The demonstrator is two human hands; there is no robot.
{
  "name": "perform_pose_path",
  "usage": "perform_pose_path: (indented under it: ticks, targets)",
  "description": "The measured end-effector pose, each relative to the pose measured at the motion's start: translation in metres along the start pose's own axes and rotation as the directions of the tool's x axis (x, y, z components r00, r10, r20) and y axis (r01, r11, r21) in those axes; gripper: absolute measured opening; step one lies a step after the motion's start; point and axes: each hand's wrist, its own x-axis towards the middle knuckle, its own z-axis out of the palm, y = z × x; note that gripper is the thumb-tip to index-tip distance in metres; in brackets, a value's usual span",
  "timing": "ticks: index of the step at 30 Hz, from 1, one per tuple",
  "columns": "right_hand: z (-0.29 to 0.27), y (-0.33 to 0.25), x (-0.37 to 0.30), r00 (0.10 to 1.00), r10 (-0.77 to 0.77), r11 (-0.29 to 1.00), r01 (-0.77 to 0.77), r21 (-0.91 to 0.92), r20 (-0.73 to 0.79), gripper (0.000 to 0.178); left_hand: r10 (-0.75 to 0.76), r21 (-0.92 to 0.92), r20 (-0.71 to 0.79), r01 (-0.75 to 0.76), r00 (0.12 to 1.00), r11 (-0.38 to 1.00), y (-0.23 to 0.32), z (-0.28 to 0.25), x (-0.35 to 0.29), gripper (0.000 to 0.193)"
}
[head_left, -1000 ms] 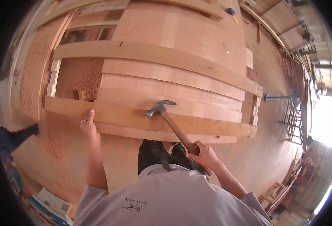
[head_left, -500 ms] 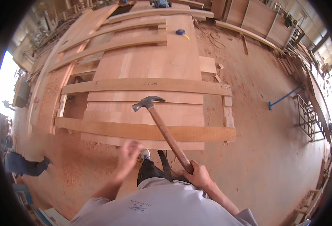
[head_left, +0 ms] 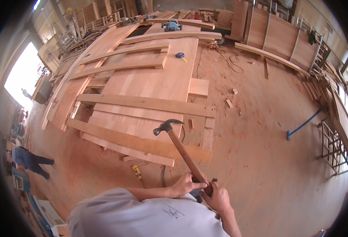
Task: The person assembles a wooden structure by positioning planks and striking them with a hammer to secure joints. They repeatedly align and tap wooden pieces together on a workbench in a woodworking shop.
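A claw hammer (head_left: pixel 187 157) points up and away from my body, its dark head beyond my hands. My right hand (head_left: pixel 218 198) is wrapped round the lower end of its wooden handle. Against the same part of the handle, my left hand (head_left: pixel 185 185) is closed, fingers curled and fingertips touching the wood; its palm side is hidden. Past the hammer lie wide wooden panels (head_left: pixel 150 79), with a near crosswise board (head_left: pixel 138 142) and a farther crosswise board (head_left: pixel 142 102) on top.
A blue tape measure (head_left: pixel 180 55) lies on the panels, and a blue power tool (head_left: pixel 171 26) stands farther back. A yellow tool (head_left: pixel 137 172) is on the floor near me. At left walks a person (head_left: pixel 31 161). A metal rack (head_left: pixel 334 150) and blue pole (head_left: pixel 302 125) stand right.
My left hand has come across to the right and closed at the hammer handle. The view has turned to the right, with the hammer still in my right hand.
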Motion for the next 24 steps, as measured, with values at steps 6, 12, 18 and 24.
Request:
perform_pose_path:
  ticks: [6, 12, 18, 24]
  targets:
    - [-0.05, 0.076, 0.057, 0.997, 0.007, 0.998, -0.003, -0.063, 0.071, 0.048, 0.098, 0.062, -0.039, -0.095, 0.994, 0.993, -0.01, 0.004, 0.095, 0.024]
    - [-0.123, 0.106, 0.128, 0.998, 0.027, 0.999, -0.029, 0.028, 0.059, 0.043, 0.078, 0.137, -0.168, -0.055, 0.983, 0.989, 0.006, 0.02, 0.194, 0.036]
    - [-0.173, 0.124, 0.211, 0.975, 0.04, 0.973, -0.088, 0.213, 0.22, 0.034, 0.221, 0.358, -0.339, -0.092, 0.915, 0.929, 0.023, 0.014, 0.237, 0.033]
    - [-0.242, 0.175, 0.326, 0.956, -0.147, 0.968, 0.087, 0.234, 0.253, 0.022, 0.319, 0.39, -0.677, -0.045, 0.664, 0.92, 0.038, 0.013, 0.268, 0.02]
